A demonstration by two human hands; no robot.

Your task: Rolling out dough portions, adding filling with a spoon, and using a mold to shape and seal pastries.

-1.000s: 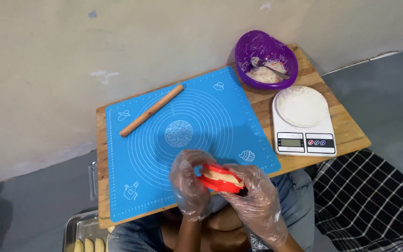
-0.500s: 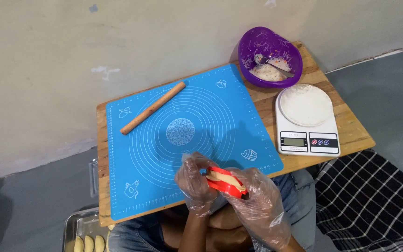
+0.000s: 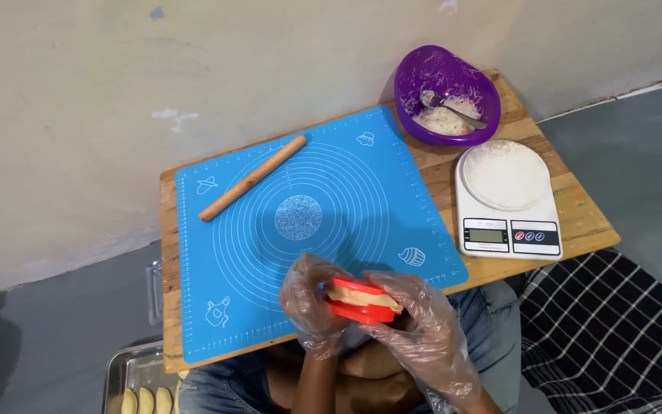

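Note:
Both my hands wear clear plastic gloves and grip a red dumpling press (image 3: 362, 300) folded nearly closed, with pale dough showing between its halves. My left hand (image 3: 309, 300) holds its left side and my right hand (image 3: 415, 322) clasps its right side. The press hovers over the near edge of a blue silicone baking mat (image 3: 316, 207) on a small wooden table (image 3: 584, 218). A wooden rolling pin (image 3: 253, 178) lies diagonally on the mat's far left part.
A purple bowl (image 3: 414, 77) of filling with a spoon stands at the table's far right. A white kitchen scale (image 3: 507, 199) carries a flat round dough sheet. A metal tray (image 3: 120, 376) with shaped dumplings sits at lower left. Checked cloth (image 3: 607, 337) lies at right.
The press has folded from more open to nearly closed between my hands, and both hands have shifted slightly right along the mat's near edge.

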